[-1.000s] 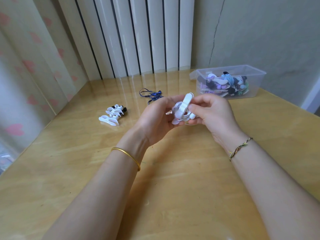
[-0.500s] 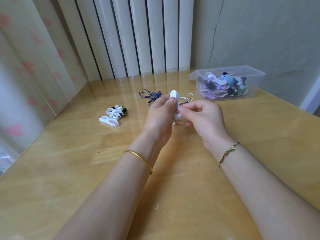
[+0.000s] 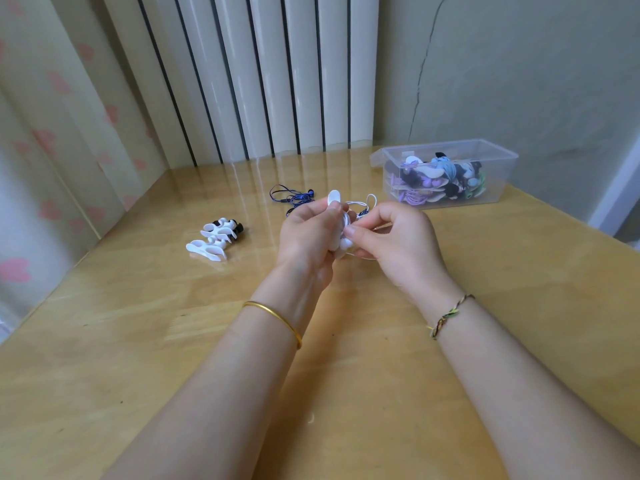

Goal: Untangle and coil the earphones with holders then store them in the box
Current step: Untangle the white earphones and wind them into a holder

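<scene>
At the centre of the frame your left hand (image 3: 306, 237) curls round a white holder (image 3: 334, 199), whose rounded tip sticks up above your fingers. Your right hand (image 3: 401, 244) touches it from the right and pinches the white earphones (image 3: 367, 203) at the holder's lower end; it looks like the earbuds (blurred here) sit under that pinch, while a loop of cord pokes out behind. Both hands are above the table (image 3: 138, 323). The box (image 3: 498, 188) stands open at upper right, holding coiled sets. Blue earphones (image 3: 294, 197) lie just behind your hands, and spare holders (image 3: 214, 239) lie centre-left.
</scene>
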The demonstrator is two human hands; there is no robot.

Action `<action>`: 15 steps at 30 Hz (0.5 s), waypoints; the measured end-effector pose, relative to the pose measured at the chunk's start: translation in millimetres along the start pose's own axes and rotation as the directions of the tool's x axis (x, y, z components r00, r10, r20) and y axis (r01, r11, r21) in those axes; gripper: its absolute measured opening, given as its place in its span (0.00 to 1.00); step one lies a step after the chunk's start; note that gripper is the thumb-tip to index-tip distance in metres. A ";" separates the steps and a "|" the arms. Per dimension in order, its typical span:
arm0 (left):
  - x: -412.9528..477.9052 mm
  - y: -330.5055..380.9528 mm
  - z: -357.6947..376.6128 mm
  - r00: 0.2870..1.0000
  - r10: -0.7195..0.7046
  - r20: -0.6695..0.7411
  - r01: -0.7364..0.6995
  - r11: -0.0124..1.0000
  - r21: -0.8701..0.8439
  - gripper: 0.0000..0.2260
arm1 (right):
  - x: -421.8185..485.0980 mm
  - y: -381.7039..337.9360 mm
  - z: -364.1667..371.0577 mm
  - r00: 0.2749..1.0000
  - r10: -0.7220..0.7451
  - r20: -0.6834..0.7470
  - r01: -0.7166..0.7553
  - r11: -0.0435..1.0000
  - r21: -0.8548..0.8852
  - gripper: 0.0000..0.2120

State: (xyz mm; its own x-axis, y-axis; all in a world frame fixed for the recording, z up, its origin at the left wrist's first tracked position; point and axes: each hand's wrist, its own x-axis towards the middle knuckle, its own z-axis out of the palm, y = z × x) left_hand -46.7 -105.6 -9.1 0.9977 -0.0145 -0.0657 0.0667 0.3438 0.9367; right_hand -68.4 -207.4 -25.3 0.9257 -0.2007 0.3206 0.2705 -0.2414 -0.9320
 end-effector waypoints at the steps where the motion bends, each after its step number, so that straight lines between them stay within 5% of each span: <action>1: 1.3 0.5 2.1 1.000 -0.004 -0.015 0.004 1.000 -0.003 0.05 | 0.4 0.6 -0.4 1.000 -0.009 -0.015 0.009 0.999 -0.033 0.06; 4: 7.5 0.7 9.9 0.999 -0.003 -0.045 0.002 1.000 -0.008 0.11 | 4.8 0.1 -5.1 0.998 -0.042 -0.053 0.035 0.991 -0.129 0.06; 8: 11.6 9.5 23.1 0.997 0.011 -0.076 -0.016 0.997 -0.069 0.01 | 12.8 -3.7 -12.0 0.994 -0.111 -0.005 0.107 0.969 -0.224 0.06; 10: 16.3 13.4 33.5 0.996 0.007 -0.085 -0.016 0.994 -0.108 0.05 | 15.9 -4.2 -16.2 0.990 -0.140 0.034 0.144 0.950 -0.276 0.11; 15: 28.5 11.4 62.1 1.000 -0.024 -0.014 0.020 0.975 -0.222 0.05 | 27.0 -9.8 -38.8 0.966 -0.231 -0.116 0.186 0.932 -0.310 0.09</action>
State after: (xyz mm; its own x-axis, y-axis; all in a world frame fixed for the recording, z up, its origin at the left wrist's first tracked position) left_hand -17.0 -160.4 21.0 0.9956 -0.0098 -0.0927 0.0831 0.5437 0.8352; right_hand -56.3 -247.2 -0.9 0.8008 -0.2483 0.5451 0.3423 -0.5571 -0.7566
